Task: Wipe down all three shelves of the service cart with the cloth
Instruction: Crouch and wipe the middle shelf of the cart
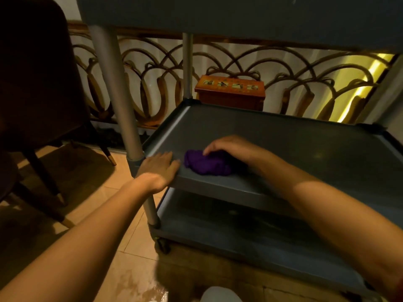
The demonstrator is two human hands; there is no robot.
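A grey service cart fills the view. Its middle shelf (283, 136) is in the centre, the bottom shelf (250, 234) lies below it, and the underside of the top shelf (218, 16) spans the top edge. A bunched purple cloth (202, 163) lies on the middle shelf near its front left corner. My right hand (231, 148) rests on the cloth with fingers pressed onto it. My left hand (160, 167) lies flat on the front left rim of the middle shelf, beside the corner post (117, 94).
A dark chair (37, 83) stands on the left on the tiled floor (98, 182). Behind the cart runs an ornate metal railing (239, 62) with a small wooden box (230, 91) beside it. A caster wheel (162, 245) sits under the cart's front left corner.
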